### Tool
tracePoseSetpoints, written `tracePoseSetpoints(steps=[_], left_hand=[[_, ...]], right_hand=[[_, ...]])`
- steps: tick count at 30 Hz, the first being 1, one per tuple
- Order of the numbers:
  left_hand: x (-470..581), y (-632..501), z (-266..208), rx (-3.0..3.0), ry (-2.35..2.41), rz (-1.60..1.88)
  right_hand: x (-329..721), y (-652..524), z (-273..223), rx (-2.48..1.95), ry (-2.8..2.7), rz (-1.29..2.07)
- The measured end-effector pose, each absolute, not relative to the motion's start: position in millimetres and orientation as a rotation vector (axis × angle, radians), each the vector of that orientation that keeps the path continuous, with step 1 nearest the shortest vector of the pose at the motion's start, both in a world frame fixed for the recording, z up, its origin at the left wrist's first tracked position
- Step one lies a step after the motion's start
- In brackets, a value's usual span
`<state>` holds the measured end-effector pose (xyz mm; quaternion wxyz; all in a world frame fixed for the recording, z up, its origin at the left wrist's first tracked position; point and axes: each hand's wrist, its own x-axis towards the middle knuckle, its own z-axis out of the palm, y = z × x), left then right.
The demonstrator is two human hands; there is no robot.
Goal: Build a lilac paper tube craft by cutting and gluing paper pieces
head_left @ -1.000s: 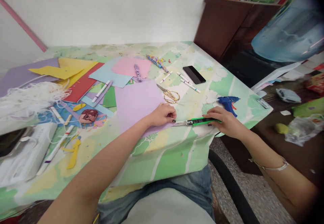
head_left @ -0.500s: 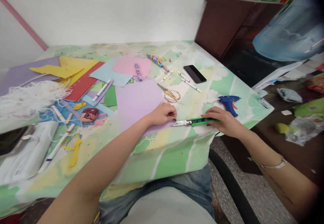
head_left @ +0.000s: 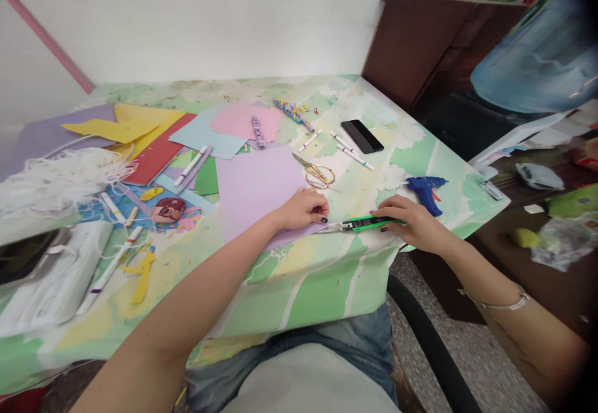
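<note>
A sheet of light purple paper (head_left: 255, 182) lies near the table's front edge. My left hand (head_left: 306, 208) is on its right side, fingers curled together and pinching the paper by its front right corner. In my right hand (head_left: 404, 220) is a green and black utility knife (head_left: 362, 223), lying nearly level with its blade out. The blade points left and touches the paper's corner beside my left fingertips; whether it is under or over the edge I cannot tell. Gold-handled scissors (head_left: 318, 173) rest just beyond my left hand, partly by the paper's right edge.
A blue glue gun (head_left: 427, 193) lies beyond my right hand. Farther back are a black phone (head_left: 362, 136) and several markers (head_left: 355, 156). Coloured sheets (head_left: 159, 145), white string (head_left: 65, 176) and a white power strip (head_left: 70, 276) cover the left side. A large water bottle (head_left: 527, 64) stands at right.
The view has shifted very slightly, so things sit a little farther right. Both hands, the knife and the purple paper keep nearly the same places relative to each other.
</note>
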<state>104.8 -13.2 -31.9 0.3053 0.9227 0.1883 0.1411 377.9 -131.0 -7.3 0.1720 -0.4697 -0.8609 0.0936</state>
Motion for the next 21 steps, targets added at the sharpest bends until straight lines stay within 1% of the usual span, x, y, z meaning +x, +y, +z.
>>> tracePoseSetpoints(steps=[21], left_hand=[[105.2,-13.5,-31.0,2.447,0.502,0.369]], right_hand=[[366.4,-125.2,-6.3,-1.31,-2.456,0.258]])
